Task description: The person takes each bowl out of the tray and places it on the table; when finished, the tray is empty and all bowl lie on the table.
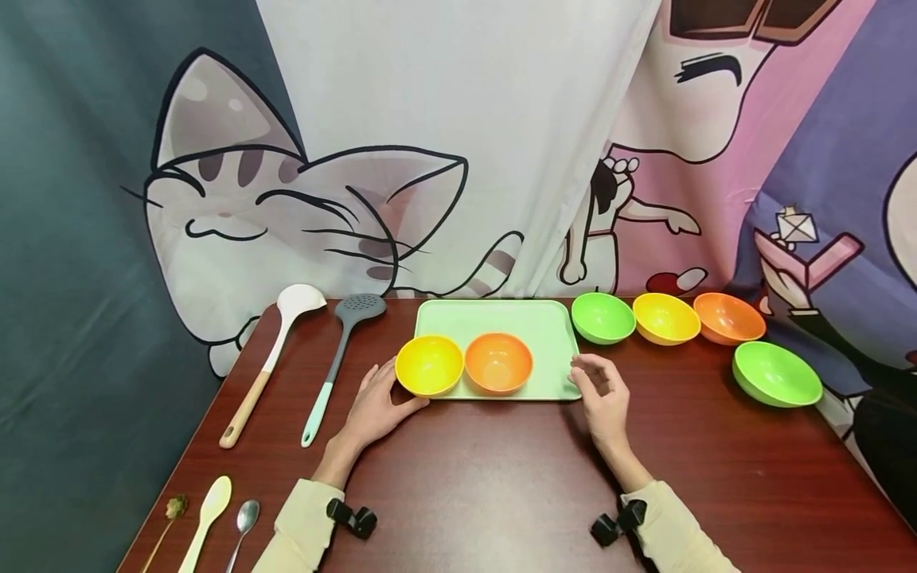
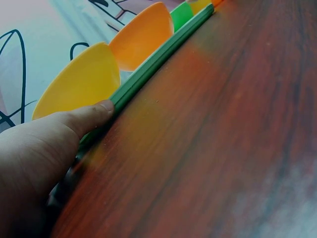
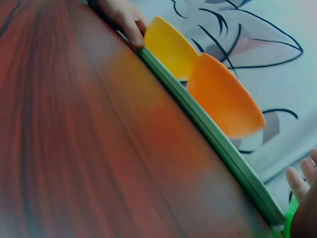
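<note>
A pale green tray [image 1: 552,342] lies on the table with a yellow bowl [image 1: 430,365] and an orange bowl [image 1: 499,364] side by side along its front edge. At the tray's front left corner is my left hand [image 1: 374,407], beside the yellow bowl. Its straight thumb [image 2: 91,118] touches the tray's front edge; the other fingers reach up along the left side, partly hidden behind the bowl. My right hand [image 1: 604,398] is raised by the tray's right edge, fingers loosely bent and holding nothing. Whether its fingertips touch the tray I cannot tell.
To the right stand a green bowl [image 1: 603,318], a yellow bowl [image 1: 666,319], an orange bowl [image 1: 729,318] and another green bowl [image 1: 777,374]. On the left lie a white ladle [image 1: 286,326], a grey slotted turner [image 1: 344,334] and several small spoons, one a metal spoon [image 1: 247,516].
</note>
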`<action>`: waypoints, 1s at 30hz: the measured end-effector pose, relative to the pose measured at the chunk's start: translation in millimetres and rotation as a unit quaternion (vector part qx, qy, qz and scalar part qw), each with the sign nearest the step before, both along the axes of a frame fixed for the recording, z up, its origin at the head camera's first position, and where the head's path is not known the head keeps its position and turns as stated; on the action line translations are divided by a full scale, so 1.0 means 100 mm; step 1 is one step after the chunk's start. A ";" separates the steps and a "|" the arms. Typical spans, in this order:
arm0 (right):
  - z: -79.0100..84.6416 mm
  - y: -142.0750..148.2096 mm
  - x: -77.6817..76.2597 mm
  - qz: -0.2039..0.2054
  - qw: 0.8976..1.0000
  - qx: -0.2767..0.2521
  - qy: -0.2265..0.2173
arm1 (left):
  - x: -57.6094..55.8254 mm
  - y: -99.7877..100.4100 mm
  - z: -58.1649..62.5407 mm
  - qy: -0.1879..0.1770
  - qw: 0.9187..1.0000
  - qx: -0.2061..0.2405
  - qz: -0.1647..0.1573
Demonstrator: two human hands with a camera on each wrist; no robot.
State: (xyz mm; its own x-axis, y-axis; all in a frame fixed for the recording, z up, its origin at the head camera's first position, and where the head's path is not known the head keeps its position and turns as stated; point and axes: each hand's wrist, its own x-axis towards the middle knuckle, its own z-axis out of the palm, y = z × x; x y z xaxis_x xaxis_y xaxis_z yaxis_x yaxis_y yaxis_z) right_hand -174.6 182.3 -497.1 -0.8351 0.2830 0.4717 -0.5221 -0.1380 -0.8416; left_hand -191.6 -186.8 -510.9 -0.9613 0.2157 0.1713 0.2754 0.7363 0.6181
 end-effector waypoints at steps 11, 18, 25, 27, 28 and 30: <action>0.11 -0.45 -0.08 -0.033 0.998 0.037 -0.049 | -0.01 0.00 0.00 0.002 1.000 -0.006 0.003; 0.20 -0.69 -0.09 -0.049 0.979 0.099 -0.170 | 0.00 0.00 0.01 0.001 1.000 -0.004 0.001; -0.02 -0.77 -0.25 -0.075 0.964 0.159 -0.197 | 0.03 -0.01 0.00 0.006 1.000 -0.006 0.004; -0.03 -0.78 -0.25 -0.076 0.962 0.168 -0.202 | 0.03 -0.01 0.00 0.008 1.000 -0.007 0.003; -0.04 -0.79 -0.25 -0.076 0.962 0.169 -0.202 | 0.03 -0.01 0.00 0.009 1.000 -0.006 0.003; -0.03 -0.79 -0.26 -0.072 0.963 0.169 -0.199 | 0.02 -0.01 0.00 0.010 1.000 -0.004 0.002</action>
